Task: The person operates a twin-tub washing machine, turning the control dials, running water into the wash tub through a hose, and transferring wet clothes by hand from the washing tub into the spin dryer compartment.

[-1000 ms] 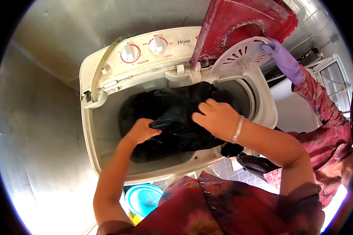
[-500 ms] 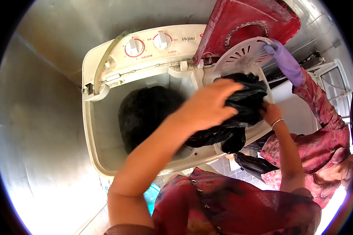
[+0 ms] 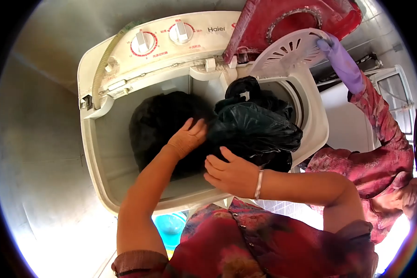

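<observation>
A twin-tub washing machine [image 3: 90, 153] stands before me with both lids up. Inside its left tub is a heap of black cloth [image 3: 155, 125]. My left hand [image 3: 188, 137] is over that heap, fingers apart, at the edge of a shiny dark bundle. This dark bundle [image 3: 257, 125], wet cloth or plastic, I cannot tell which, lies across the divider and over the round spin tub [image 3: 294, 99]. My right hand [image 3: 231, 173] is beside its lower left end, thumb and fingers spread, with the fingertips against the dark material.
At the right a co-worker in a red patterned sleeve [image 3: 377, 109] holds the slotted inner lid [image 3: 287, 53] with a purple glove [image 3: 340, 65]. The red outer lid [image 3: 292, 23] leans back. A hose [image 3: 104, 65] runs down the left. A blue basin [image 3: 170, 227] is below the machine.
Both my hands have moved left, from the bundle over the spin tub to the left tub's side. The dark bundle has shifted left, showing more of the spin tub's rim. The view has shifted slightly.
</observation>
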### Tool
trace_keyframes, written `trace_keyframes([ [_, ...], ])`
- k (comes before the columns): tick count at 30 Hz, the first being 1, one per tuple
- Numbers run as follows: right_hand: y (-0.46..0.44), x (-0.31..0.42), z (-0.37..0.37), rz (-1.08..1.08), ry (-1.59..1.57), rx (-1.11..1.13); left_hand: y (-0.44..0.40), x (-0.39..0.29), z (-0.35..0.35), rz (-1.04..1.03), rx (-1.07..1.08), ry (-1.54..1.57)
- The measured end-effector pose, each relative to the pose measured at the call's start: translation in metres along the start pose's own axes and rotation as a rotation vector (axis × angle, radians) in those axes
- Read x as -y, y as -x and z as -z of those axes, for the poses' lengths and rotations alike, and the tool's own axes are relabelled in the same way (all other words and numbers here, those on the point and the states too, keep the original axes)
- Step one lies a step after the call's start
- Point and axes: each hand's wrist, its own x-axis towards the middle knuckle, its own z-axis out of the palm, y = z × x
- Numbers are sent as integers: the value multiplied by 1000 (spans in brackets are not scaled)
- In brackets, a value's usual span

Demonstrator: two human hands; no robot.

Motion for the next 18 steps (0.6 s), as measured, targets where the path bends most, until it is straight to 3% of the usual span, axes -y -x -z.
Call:
trace_keyframes([
  [2, -9, -3, -3, -29, 26, 126, 5, 4, -12, -167, -58, 52],
  [4, -16, -19, -3, -106, 15, 247, 6, 7, -5, -189, -111, 7],
  [6, -13, -22, -9, -119, 70, 155, 12, 4, 1, -110, 367, 160],
  [8, -17, -16, -8, -99, -36, 434, 24, -9, 1, -40, 382, 150],
  [9, -10, -17, -6, -71, 12, 275, 23, -15, 2, 3, 442, 177],
  [10, -3, -23, 0, -66, 18, 270, 22, -16, 4, 57, 500, 199],
  [12, 18, -35, 22, -177, -10, 272, 37, -4, 14, 111, 478, 274],
  [14, 55, -58, 43, -204, -25, 79, 65, 9, 13, 325, 419, 368],
  [16, 87, -74, 62, -313, 68, 190, 86, 26, 66, 168, 438, 189],
  [18, 130, -98, 58, -405, 188, 203, 124, 40, 94, 161, 538, 134],
])
